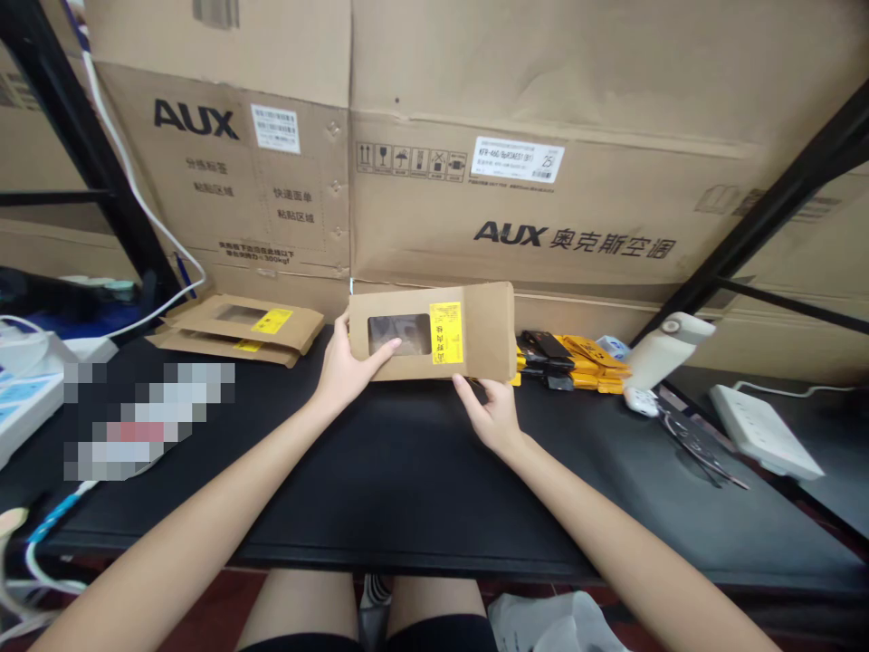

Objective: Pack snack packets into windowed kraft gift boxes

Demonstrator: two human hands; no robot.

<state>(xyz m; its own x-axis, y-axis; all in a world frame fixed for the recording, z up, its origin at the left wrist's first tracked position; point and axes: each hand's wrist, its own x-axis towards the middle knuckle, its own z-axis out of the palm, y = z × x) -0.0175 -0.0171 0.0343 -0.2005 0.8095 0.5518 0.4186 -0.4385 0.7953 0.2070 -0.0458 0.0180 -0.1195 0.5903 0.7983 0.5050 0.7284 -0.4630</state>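
A flat brown cardboard box [415, 303] with a clear window and a yellow label [446, 333] is held up above the black table. My left hand [349, 367] grips its left end, thumb over the window and fingers behind. At the lower right edge, my right hand [492, 412] has its thumb on the box's bottom edge, with its other fingers curled and partly hidden behind. The right end of the box extends past the label as a plain flap. To the left, similar windowed boxes [237, 324] lie stacked on the table.
Orange and black packets [574, 360] lie behind my right hand. Further right are a cream bottle [669, 349], eyeglasses [702, 448] and a white power strip [767, 430]. Large AUX cartons [434, 217] stand along the back. Cables [146, 204] and a blurred-out object [146, 426] are at left.
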